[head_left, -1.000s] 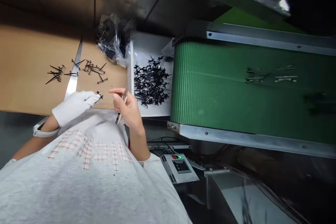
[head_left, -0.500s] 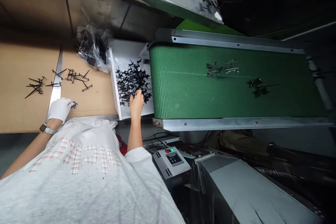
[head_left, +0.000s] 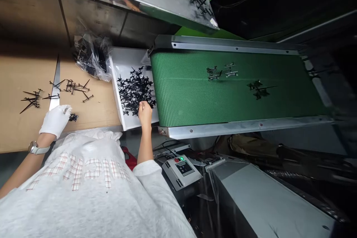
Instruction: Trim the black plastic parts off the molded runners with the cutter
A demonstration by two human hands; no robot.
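My left hand (head_left: pixel 56 121), in a white glove, is over the cardboard surface with its fingers curled but apart. Just right of its fingertips lies a small cluster of dark parts (head_left: pixel 73 117), and I see nothing held in the glove. My bare right hand (head_left: pixel 145 114) is at the near side of a white box (head_left: pixel 131 121), above a tangled heap of thin black plastic parts (head_left: pixel 135 89). Its fingers are pinched together; whatever may be between them is hidden.
More black parts (head_left: pixel 74 86) lie scattered on the cardboard (head_left: pixel 103 109), beside a metal strip (head_left: pixel 56 74). Behind stands a clear plastic bag (head_left: pixel 93 57). A green conveyor belt (head_left: pixel 181 96) carries several parts at the right. Below it sits a control box (head_left: pixel 182 171).
The whole view has shifted a little. My left fingertips have drawn back from the small cluster, which stays on the cardboard. My right hand remains over the heap, its fingers more closed.
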